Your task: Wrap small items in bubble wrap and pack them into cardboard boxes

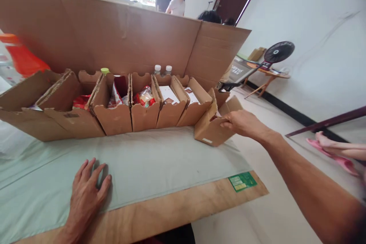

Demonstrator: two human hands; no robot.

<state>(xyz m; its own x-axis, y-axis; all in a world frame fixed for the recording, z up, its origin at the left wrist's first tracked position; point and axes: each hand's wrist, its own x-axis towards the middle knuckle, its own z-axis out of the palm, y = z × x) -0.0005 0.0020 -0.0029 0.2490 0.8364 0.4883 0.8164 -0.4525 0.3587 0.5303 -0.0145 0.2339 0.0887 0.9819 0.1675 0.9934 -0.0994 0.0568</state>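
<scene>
At right, the right hand (238, 122) bends over the rim of the end cardboard box (207, 131), askew beside the row of boxes (145, 118); its grip is unclear. Lower left, the left hand (87, 190) lies spread on the cloth (154, 164). A cardboard panel (128, 34) stands behind, blocking the upper view.

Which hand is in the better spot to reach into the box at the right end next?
Probably the right hand: it is at the open top of the end box. The left hand rests on the pale green cloth, well away from that box.
</scene>
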